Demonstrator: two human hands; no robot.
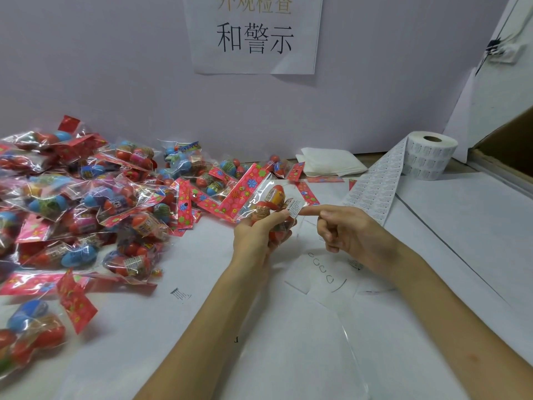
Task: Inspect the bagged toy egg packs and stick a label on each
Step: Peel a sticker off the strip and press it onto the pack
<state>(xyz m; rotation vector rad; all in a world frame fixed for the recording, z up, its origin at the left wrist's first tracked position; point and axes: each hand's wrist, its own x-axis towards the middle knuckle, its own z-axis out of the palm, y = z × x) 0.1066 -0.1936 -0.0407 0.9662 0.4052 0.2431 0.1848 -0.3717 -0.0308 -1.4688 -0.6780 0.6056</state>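
My left hand [256, 235] grips a clear bagged toy egg pack [261, 202] with a red flowered header, held above the table's middle. A small white label [294, 207] sits at the pack's right edge. My right hand [346, 230] is just right of the pack; its straight index finger touches the label while the other fingers curl in. A big heap of bagged egg packs [86, 192] with red, blue and pink eggs covers the table's left side.
A roll of white labels [429, 157] stands at the back right, its strip [380, 186] trailing toward my hands. Folded white cloths [328, 161] lie by the wall. A cardboard box [510, 151] is at the far right. A paper sign [253, 33] hangs on the wall.
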